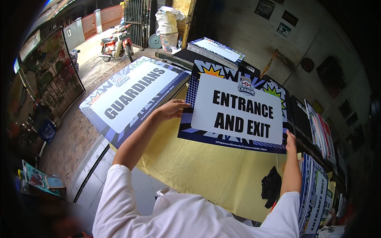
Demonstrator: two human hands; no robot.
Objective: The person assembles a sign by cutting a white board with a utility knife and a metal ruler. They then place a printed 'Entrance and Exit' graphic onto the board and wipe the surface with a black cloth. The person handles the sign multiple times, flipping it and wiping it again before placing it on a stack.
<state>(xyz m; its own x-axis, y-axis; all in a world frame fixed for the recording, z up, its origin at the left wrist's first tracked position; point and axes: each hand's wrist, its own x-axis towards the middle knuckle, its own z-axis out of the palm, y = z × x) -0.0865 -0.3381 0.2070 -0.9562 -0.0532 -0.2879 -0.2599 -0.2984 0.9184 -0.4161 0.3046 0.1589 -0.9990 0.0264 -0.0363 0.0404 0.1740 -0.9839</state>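
Between my two hands I hold up a printed sign board (238,109), purple and blue with bright starbursts and a white panel with black lettering. My left hand (173,110) grips its left edge, fingers partly behind it. On the right edge my right hand (291,142) is closed round the lower corner. The board is tilted above a table with a yellow cloth (206,170). Left of it lies a stack of similar sign boards (133,93), its top one face up, close to my left forearm.
More boards lie in a stack (216,50) at the far end. Several stand upright (313,194) at the right, and others lean (319,131) by the wall. A black cloth (271,186) rests near my right arm. Outside stands a red motorbike (118,43) by a gate.
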